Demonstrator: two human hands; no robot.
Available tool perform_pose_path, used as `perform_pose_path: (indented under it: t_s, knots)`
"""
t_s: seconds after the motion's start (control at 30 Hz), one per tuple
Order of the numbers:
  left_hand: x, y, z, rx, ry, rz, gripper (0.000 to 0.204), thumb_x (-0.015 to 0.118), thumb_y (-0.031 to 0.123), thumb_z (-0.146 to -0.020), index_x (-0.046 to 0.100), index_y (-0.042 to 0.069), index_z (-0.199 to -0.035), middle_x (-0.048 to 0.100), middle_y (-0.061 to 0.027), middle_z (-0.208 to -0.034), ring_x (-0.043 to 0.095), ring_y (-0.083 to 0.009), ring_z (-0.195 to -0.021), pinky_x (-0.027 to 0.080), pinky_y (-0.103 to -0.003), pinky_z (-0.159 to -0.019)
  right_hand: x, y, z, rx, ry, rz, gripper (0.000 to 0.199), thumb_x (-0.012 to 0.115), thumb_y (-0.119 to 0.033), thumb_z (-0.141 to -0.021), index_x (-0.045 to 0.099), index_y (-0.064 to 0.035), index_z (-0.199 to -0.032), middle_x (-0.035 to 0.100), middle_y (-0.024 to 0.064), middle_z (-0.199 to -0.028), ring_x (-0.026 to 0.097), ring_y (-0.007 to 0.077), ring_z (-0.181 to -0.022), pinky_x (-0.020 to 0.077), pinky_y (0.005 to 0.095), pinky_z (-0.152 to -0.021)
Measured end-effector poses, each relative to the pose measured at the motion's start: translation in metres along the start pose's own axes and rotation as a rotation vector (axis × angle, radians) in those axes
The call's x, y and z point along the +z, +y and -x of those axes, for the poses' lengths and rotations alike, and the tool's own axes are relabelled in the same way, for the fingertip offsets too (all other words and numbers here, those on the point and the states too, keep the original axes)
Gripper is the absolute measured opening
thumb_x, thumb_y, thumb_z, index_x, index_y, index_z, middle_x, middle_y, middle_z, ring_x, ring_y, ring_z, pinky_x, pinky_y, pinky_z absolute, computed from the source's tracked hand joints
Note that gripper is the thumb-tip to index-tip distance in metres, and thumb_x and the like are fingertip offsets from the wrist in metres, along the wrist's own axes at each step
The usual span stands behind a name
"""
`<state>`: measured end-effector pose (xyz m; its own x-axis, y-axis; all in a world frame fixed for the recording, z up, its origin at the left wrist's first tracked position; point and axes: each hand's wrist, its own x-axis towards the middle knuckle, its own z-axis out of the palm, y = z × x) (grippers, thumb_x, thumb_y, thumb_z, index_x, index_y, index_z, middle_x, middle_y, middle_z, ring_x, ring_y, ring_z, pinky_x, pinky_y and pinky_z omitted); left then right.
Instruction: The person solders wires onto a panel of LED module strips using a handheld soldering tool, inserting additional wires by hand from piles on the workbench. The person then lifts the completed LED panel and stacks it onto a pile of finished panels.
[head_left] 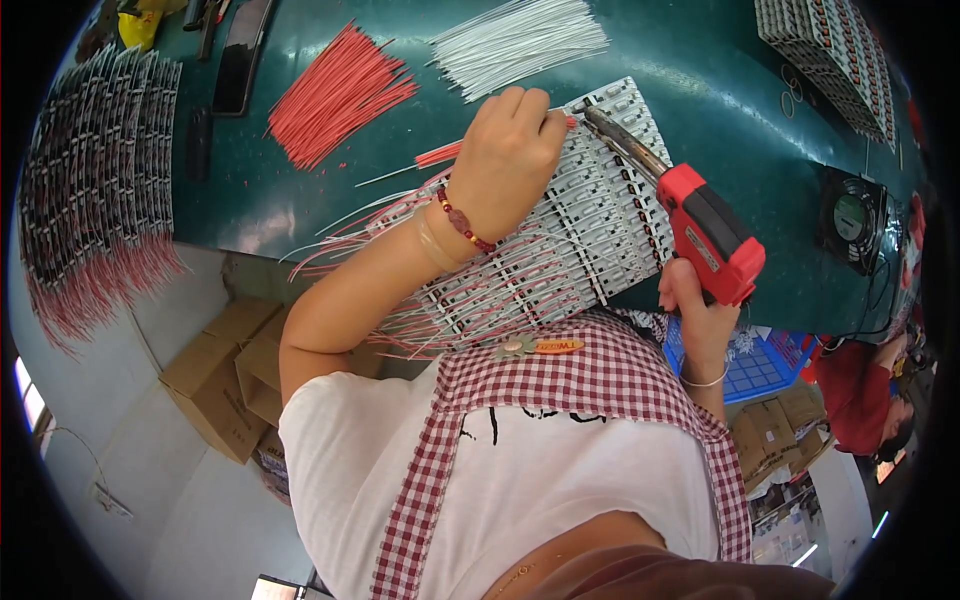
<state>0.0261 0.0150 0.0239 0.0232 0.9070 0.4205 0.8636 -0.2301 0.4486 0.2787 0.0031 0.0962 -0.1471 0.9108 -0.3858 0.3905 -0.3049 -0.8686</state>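
One pale panel of small circuit boards (625, 215) lies slanted on a green table (720, 110), close against the person's checked apron (590, 370). The left hand (512, 145) is closed over it, apparently pinching a few red wires (436, 155); the right hand (698, 305) grips a red-and-black soldering gun (712, 235), its tip at the panel's upper edge. Work seems well along: red and white wires already trail from much of the panel's left side, though loose red (340, 95) and white bundles (520, 45) remain beyond. At far left, boards fringed with wires (100, 180) look finished; the stacked boards (830, 60) at upper right show no wires. The left fingertips and the exact contact point are hidden, individual joints are too small to judge, and a person in red (850, 395) is partly cut off at right.
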Motion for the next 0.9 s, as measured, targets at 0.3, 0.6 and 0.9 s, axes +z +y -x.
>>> perform_pose_path:
  t_s: [0.3, 0.6, 0.9]
  knots:
    - [-0.001, -0.001, -0.001, -0.008, -0.037, -0.012, 0.023, 0.060, 0.001, -0.072, 0.067, 0.002, -0.094, 0.049, -0.0086, -0.080, 0.053, -0.0245, -0.076, 0.046, -0.035, -0.069, -0.003, 0.000, 0.005, -0.060, 0.012, 0.064, 0.028, 0.077, -0.003, -0.079, 0.064, -0.0013, -0.104, 0.064, 0.0012, -0.086, 0.058, 0.0071, -0.068, 0.0464, 0.0232, -0.058]
    - [-0.001, -0.001, -0.001, -0.012, -0.011, -0.021, 0.022, 0.061, 0.000, -0.071, 0.067, 0.002, -0.092, 0.050, -0.0087, -0.079, 0.053, -0.0246, -0.076, 0.046, -0.035, -0.069, 0.002, 0.006, -0.001, -0.086, 0.001, 0.075, 0.027, 0.076, -0.002, -0.080, 0.063, -0.0016, -0.104, 0.063, 0.0016, -0.077, 0.057, 0.0077, -0.061, 0.0450, 0.0226, -0.052]
    - [-0.001, -0.001, 0.000, -0.010, -0.012, -0.027, 0.021, 0.061, 0.001, -0.071, 0.067, 0.002, -0.091, 0.050, -0.0086, -0.079, 0.053, -0.0243, -0.076, 0.046, -0.035, -0.068, 0.006, -0.017, 0.005, -0.099, -0.033, -0.043, 0.034, 0.057, -0.017, -0.094, 0.054, 0.0068, -0.118, 0.055, 0.0062, -0.064, 0.047, 0.0103, -0.050, 0.0405, 0.0242, -0.048]
